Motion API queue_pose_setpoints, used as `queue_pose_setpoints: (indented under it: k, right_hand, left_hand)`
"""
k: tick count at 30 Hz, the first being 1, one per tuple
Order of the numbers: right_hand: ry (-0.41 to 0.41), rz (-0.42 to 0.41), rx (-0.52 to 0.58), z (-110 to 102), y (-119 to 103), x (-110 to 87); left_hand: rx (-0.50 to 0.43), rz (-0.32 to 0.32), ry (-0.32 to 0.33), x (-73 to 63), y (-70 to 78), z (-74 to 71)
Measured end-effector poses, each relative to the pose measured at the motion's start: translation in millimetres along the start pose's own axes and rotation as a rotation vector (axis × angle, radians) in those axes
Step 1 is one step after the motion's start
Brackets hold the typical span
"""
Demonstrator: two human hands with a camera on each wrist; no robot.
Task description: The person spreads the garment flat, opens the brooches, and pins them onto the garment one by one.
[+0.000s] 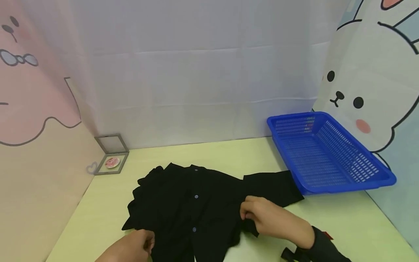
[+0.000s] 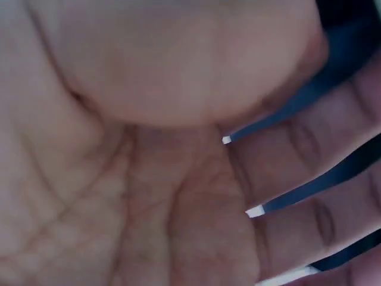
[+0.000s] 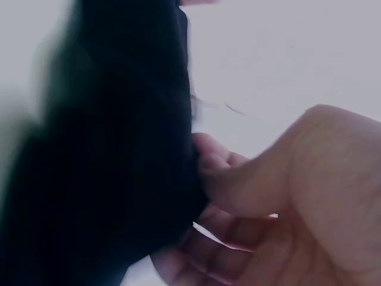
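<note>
A black button-up shirt (image 1: 176,203) lies front up, with several pale buttons down its middle. One sleeve (image 1: 268,185) stretches right until its cuff meets the blue basket; the shirt's left edge is bunched into jagged folds. My right hand (image 1: 268,220) pinches the cloth between thumb and fingers below that sleeve, and the right wrist view shows dark fabric (image 3: 113,149) hanging from the pinch. At the shirt's lower left edge is my left hand (image 1: 131,247), fingers bent. Dark cloth shows past its fingers (image 2: 303,155); whether they grip it I cannot tell.
A blue plastic basket (image 1: 337,190) stands at the right rear, beside the rabbit-print curtain. At the back left, a small grey-framed open case (image 1: 111,136) holds a pink-and-white round item (image 1: 112,162). White cloth (image 1: 196,80) hangs behind the pale yellow table (image 1: 95,203).
</note>
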State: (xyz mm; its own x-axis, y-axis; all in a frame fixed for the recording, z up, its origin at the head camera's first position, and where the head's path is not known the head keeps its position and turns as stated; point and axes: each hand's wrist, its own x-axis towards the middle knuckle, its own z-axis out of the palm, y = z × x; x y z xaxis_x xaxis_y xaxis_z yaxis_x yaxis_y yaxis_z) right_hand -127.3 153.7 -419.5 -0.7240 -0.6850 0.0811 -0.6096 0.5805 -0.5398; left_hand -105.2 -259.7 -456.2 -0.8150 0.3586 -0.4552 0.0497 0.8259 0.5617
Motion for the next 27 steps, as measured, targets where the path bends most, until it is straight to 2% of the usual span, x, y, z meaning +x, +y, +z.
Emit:
queue_pose_setpoints:
  k: [2, 4, 6, 8, 11, 14, 16, 18, 23, 25, 27]
  right_hand:
    - [0.135, -0.049, -0.033, -12, 2, -5.8]
    - [0.244, -0.091, -0.052, -21, 5, -11.6]
    - [0.281, -0.109, -0.035, -28, 8, -17.6]
    - [0.251, -0.1, 0.0, -30, 12, -22.2]
    - [0.134, -0.065, 0.032, -22, 17, -23.1]
    - [-0.007, -0.033, 0.028, -4, 21, -16.7]
    - [-0.103, -0.012, 0.014, 10, 21, -11.3]
    - [-0.165, -0.004, 0.001, 24, 21, -5.8]
    - [-0.218, -0.038, -0.038, 50, 18, 5.9]
    - [-0.236, -0.039, -0.032, 59, 19, 10.1]
    - [-0.243, -0.034, -0.02, 66, 22, 13.8]
  left_hand:
    - [0.017, 0.052, 0.09, -6.7, 6.6, -6.9]
    - [0.071, 0.14, 0.203, -12.1, 13.6, -12.9]
    - [0.112, 0.223, 0.291, -13.7, 20.1, -15.6]
    - [0.152, 0.284, 0.345, -10.7, 25.7, -13.7]
    - [0.177, 0.336, 0.307, 0.8, 32.6, -4.0]
    - [0.227, 0.358, 0.252, 14.6, 38.9, 11.0]
    - [0.266, 0.356, 0.217, 22.3, 43.5, 20.7]
    - [0.291, 0.338, 0.186, 28.8, 48.7, 29.8]
    - [0.277, 0.31, 0.1, 37.5, 57.6, 44.1]
    - [0.275, 0.285, 0.113, 37.5, 56.5, 44.8]
    - [0.293, 0.221, 0.174, 35.4, 51.8, 42.7]
